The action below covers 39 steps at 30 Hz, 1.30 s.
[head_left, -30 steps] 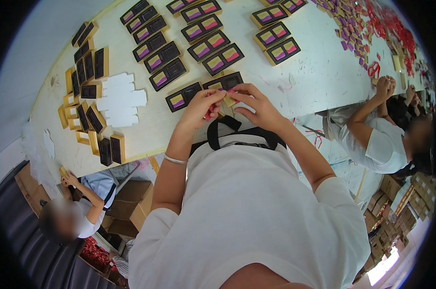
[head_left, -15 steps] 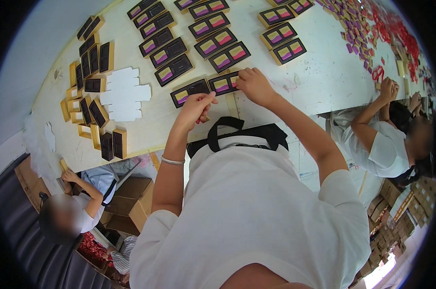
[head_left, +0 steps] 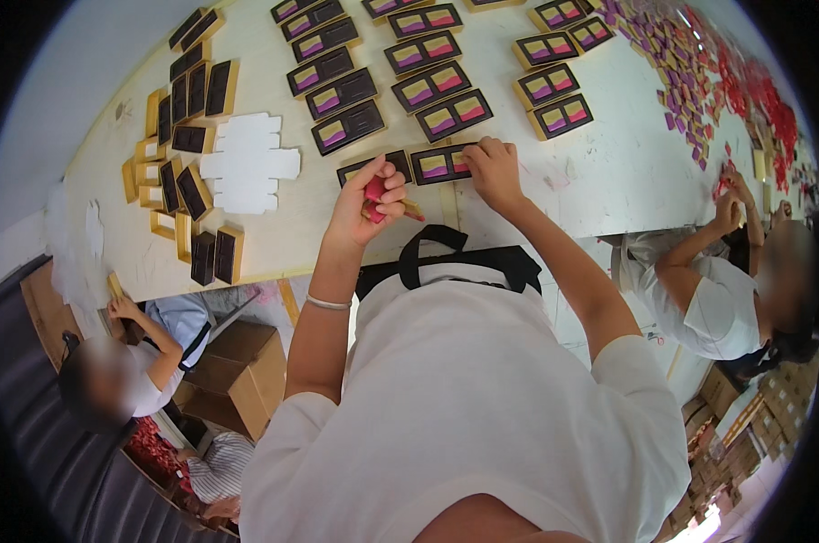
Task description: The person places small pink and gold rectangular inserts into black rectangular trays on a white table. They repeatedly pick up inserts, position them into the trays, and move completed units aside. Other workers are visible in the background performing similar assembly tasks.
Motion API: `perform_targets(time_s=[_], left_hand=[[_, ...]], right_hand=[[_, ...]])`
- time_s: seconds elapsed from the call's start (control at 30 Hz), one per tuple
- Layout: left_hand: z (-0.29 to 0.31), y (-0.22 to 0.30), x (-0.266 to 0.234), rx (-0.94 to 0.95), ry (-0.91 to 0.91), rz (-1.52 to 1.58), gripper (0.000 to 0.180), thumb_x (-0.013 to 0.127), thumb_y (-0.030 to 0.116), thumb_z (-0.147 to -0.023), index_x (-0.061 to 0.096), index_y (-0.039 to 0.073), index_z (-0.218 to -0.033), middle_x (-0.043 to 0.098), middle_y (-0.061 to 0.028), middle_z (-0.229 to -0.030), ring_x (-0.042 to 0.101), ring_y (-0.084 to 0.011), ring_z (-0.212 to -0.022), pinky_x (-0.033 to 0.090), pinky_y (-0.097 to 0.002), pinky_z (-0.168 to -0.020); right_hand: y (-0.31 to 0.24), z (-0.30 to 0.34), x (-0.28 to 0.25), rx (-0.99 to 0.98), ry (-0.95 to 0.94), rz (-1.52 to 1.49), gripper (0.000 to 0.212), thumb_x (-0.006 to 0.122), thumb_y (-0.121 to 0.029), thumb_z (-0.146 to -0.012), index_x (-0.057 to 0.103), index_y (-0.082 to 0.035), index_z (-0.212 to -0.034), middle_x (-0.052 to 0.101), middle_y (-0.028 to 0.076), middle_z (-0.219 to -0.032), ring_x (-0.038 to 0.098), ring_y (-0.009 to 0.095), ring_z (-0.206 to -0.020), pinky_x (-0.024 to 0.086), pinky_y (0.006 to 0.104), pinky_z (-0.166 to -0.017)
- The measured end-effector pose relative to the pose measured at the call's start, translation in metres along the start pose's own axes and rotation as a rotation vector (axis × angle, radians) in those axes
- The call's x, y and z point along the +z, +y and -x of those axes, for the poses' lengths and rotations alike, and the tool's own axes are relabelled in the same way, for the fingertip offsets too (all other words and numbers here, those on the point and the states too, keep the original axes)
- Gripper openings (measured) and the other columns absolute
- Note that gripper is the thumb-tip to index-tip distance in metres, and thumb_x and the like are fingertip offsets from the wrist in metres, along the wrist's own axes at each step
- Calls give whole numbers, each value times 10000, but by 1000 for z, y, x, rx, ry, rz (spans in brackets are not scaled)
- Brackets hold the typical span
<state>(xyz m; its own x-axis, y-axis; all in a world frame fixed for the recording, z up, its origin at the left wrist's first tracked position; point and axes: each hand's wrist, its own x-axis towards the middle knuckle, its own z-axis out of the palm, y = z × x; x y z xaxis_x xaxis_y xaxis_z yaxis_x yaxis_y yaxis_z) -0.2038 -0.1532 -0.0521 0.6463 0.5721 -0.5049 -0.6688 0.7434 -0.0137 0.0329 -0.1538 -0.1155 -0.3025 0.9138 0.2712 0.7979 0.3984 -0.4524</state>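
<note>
My left hand (head_left: 371, 204) is turned up with its fingers curled round several small red and gold packets (head_left: 373, 188). Behind it, a shallow gold-sided box with a dark insert (head_left: 397, 166) is partly covered by the fingers. My right hand (head_left: 495, 170) is closed, its fingertips down at the right end of the neighbouring box (head_left: 448, 162). That box holds a purple and gold packet (head_left: 434, 169) in its left compartment. A pink and gold packet (head_left: 461, 166) shows beside the right fingertips, the rest hidden under them.
Boxes with both packets (head_left: 443, 77) and boxes with only purple ones (head_left: 342, 97) stand in rows beyond. Left lie dark-insert boxes (head_left: 219, 88) and white cut-out card (head_left: 248, 163). Loose packets (head_left: 685, 100) are heaped far right. Co-workers (head_left: 713, 285) sit at both sides.
My left hand has turned up, bringing the red packets into sight. My right hand stays at the same box's right end. The whole view has shifted, with the table things slightly farther right.
</note>
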Motion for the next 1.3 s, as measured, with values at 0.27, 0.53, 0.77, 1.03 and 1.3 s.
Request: perform_targets(time_s=[0.27, 0.53, 0.77, 1.03, 1.3], left_hand=[[21, -11, 14, 195, -34, 169, 212, 488, 242, -906, 508, 60, -799, 445, -25, -738, 404, -98, -620, 332, -186, -460], [44, 12, -1, 58, 361, -1164, 223, 597, 263, -825, 570, 48, -777, 465, 20, -576, 405, -60, -447, 275, -201, -378], [36, 39, -26, 6, 303, -1255, 275, 593, 325, -808, 581, 51, -791, 434, 26, -536, 381, -52, -425, 236, -219, -364], [6, 53, -63, 486, 374, -1561, 260, 631, 262, -760, 593, 5, -754, 525, -53, -592, 490, -158, -544, 390, -283, -514], [18, 62, -63, 482, 607, -1718, 288, 654, 262, -732, 574, 19, -865, 578, -131, -667, 570, -263, -634, 444, -347, -586]], right_hand=[[-103, 6, -25, 349, -172, -1128, 171, 589, -67, -817, 565, -35, -983, 569, 39, -808, 533, 114, -720, 437, 247, -618], [-120, -5, -4, 568, -149, -1233, 252, 614, -43, -796, 541, -28, -1037, 571, 38, -753, 523, 104, -654, 431, 229, -597], [-116, -29, 8, -99, -54, -495, 295, 641, -9, -723, 559, -29, -1005, 583, 99, -856, 538, 273, -805, 446, 332, -697], [-100, -38, 30, -66, -83, -285, 252, 631, -43, -707, 563, -33, -949, 545, 119, -953, 522, 298, -872, 432, 366, -761], [-109, -68, 52, -105, 11, -194, 262, 646, -88, -701, 562, -48, -945, 544, 133, -1018, 528, 315, -905, 429, 388, -787]])
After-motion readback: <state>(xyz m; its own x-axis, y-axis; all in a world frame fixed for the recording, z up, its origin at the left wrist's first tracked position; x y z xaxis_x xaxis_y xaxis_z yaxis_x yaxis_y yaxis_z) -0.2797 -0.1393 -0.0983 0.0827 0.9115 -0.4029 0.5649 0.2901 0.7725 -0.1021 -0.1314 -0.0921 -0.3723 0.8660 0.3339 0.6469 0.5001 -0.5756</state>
